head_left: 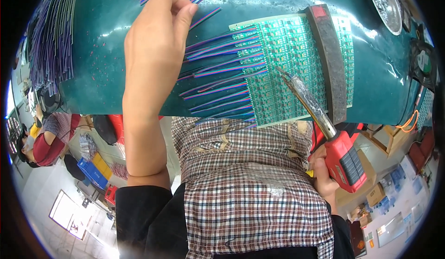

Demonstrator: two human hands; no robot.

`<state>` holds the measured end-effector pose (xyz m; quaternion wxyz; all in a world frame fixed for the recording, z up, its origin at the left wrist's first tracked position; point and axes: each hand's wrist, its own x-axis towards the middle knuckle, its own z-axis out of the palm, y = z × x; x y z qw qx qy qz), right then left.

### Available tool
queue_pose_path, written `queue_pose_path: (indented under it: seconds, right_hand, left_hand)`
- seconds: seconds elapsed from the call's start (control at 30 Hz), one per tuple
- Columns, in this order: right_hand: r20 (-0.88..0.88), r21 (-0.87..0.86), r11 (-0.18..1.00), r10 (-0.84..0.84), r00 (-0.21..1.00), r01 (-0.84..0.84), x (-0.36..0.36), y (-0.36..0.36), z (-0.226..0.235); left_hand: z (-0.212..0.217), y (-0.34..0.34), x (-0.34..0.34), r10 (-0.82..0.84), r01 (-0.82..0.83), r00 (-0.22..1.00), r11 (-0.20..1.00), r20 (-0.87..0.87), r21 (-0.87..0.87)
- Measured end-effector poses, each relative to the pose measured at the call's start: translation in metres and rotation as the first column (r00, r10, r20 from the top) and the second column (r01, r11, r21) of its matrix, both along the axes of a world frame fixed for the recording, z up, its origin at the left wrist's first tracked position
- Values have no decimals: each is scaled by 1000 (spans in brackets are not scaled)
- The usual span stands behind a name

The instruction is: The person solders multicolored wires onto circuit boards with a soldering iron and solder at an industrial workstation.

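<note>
Head view, looking down on a dark teal desk [106, 69].

Left hand [155, 36]: raised over the desk, fingers pinched together on the end of a thin multicoloured ribbon wire [206, 17], just beside the top of the wire row.

Right hand [324, 175]: at the lower right, below the desk edge, clamped around the red handle of a soldering iron [324, 129]; metal tip resting on the board's lower middle.

Green rectangular circuit-board panel [296, 64]: flat on the desk, right of centre, near the front edge.

Row of purple, red, green and blue ribbon wires [222, 73]: fanned leftward from the panel's left edge, ends touching it.

Dark flat bar with a red end [329, 59]: laid across the panel's right part, top to bottom.

Bundle of loose wires [51, 31]: far left of the desk, well apart from the panel.

Round metal dish [384, 4]: top right.
</note>
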<state>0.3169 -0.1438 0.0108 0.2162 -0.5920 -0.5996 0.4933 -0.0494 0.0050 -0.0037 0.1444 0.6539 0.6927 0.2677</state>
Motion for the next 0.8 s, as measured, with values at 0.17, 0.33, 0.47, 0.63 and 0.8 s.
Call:
queue_pose_path:
  seconds: [0.17,0.33,0.47,0.63,0.8]
  right_hand:
    - [-3,46,999,29,1000,-29,1,1,-2]
    - [65,-10,1000,-18,998,18,9,-2,3]
    - [56,-40,999,-15,998,17,8,-1,5]
    - [177,-10,1000,2,984,-1,4,-3,2]
    - [82,-56,995,-75,994,80,-1,-1,0]
  left_hand:
    - [21,-17,28,-25,24,999,999,33,40]
    - [25,-42,57,-141,183,965,966,219,-184]
    - [16,-47,70,-83,121,985,957,150,-265]
    - [13,-47,74,-66,97,991,955,117,-280]
    - [11,-45,74,-67,100,991,949,119,-300]
